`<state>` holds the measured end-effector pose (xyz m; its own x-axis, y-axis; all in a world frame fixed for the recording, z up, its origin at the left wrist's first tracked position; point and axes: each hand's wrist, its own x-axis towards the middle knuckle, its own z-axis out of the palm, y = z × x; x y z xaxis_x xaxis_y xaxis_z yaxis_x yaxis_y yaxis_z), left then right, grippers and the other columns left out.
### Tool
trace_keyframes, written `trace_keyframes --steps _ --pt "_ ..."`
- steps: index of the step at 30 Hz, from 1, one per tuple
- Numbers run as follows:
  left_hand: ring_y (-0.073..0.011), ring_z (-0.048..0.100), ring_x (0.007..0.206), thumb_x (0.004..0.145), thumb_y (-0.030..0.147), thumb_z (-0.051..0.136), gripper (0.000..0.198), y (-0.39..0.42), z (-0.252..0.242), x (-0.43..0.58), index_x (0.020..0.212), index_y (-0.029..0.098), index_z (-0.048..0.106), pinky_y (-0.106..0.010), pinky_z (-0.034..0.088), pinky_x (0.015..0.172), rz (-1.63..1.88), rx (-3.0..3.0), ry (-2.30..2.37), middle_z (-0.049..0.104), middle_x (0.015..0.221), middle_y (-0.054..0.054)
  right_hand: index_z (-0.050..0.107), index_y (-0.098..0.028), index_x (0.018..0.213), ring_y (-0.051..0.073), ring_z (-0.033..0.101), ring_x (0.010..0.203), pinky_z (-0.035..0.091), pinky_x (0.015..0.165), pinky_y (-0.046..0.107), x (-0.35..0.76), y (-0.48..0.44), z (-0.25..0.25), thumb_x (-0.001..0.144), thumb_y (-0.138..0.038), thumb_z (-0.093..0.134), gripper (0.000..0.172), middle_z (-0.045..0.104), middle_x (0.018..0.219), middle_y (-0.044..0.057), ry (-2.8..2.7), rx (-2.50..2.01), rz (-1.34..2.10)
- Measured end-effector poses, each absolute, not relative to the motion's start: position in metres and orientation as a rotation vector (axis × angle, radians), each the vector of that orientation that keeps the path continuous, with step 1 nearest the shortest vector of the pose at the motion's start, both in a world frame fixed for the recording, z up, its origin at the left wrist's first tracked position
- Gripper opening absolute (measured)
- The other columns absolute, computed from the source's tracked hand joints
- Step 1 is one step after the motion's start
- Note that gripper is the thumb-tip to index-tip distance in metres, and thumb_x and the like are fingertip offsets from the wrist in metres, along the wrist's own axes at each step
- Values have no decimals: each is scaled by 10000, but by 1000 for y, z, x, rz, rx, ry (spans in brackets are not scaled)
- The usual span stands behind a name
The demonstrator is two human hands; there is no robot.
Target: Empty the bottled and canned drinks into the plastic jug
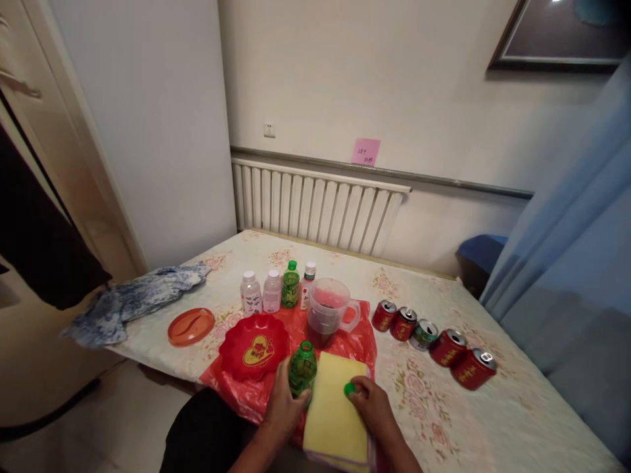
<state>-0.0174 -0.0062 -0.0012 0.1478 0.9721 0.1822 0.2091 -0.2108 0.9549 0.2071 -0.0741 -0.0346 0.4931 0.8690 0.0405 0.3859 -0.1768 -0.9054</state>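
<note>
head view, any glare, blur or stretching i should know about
In the head view, wide-angle stretch seems to lean the rightmost red can outward; in the head view, glare spots the framed picture and glints mark the red plastic sheet; in the head view, the blue curtain looks soft, the green bottle clearer.

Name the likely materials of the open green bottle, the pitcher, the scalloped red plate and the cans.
Open green bottle: probably plastic, glossy; its tinted neck looks see-through.
Pitcher: likely plastic, translucent; dark contents show through its wall.
Scalloped red plate: perhaps plastic, smooth; its colour is even outside the gold print.
Cans: metal, probably aluminium; printed sides, shiny silvery tops.
</note>
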Motion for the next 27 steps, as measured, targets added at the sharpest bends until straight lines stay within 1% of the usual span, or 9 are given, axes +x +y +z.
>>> trace_keyframes --steps 4,7,11,13,15,18,22,25,27 --pt "-290 530 1223 638 198 624 670 -4 -9 -17 1282 152 444 -475 393 1084 1130 1584 1163 560 1275 -128 729 -203 805 218 605 624 459 635 311 225 -62 -6 592 -331 651 260 663 621 11 -1090 -1850 480" --pt "-295 514 1247 646 204 622 682 -3 -14 -17 1298 141 432 -479 386 1094 1128 1581 1175 542 1306 -139 718 -208 769 253 634 734 475 721 343 238 -44 23 642 -448 649 280 717 758 55 -1013 -1752 352" --pt "-290 526 1247 656 214 627 666 -4 -16 -17 1296 166 449 -465 405 1088 1136 1548 1181 548 1318 -122 695 -178 942 275 638 929 470 842 358 247 -10 52 734 -544 590 433 725 981 100 -940 -1602 355" --pt "-294 518 1261 649 210 628 665 -4 -16 -17 1291 165 458 -462 410 1086 1137 1537 1182 553 1319 -122 684 -177 995 264 627 982 460 874 346 247 7 59 769 -572 566 470 716 1042 98 -959 -1553 381" --pt "-300 504 1277 637 204 630 681 -3 -16 -18 1293 153 457 -466 404 1092 1127 1534 1181 548 1328 -132 690 -176 957 248 633 949 465 853 328 244 22 63 789 -611 547 487 724 994 87 -991 -1491 436" --pt "-292 510 1268 622 177 628 706 -2 -17 -19 1305 155 447 -464 396 1098 1112 1529 1153 551 1328 -129 678 -170 804 216 624 773 469 736 305 240 39 66 784 -676 534 527 707 785 62 -1010 -1424 514" --pt "-279 511 1260 613 139 620 715 -2 -14 -20 1306 160 445 -450 386 1103 1099 1506 1116 549 1326 -124 555 -200 574 152 486 523 396 557 278 234 53 69 731 -713 576 537 541 505 -16 -1009 -1363 606" --pt "-276 521 1245 614 137 622 712 -3 -10 -20 1304 156 448 -438 393 1093 1097 1487 1111 556 1313 -122 458 -223 520 125 392 460 333 496 269 226 58 71 734 -685 581 525 436 442 -54 -979 -1330 634" --pt "-280 528 1233 607 141 631 711 -4 -9 -21 1296 157 456 -439 401 1084 1091 1482 1106 565 1298 -121 446 -227 535 117 358 451 298 476 266 220 60 74 745 -649 584 491 406 442 -68 -943 -1316 624"
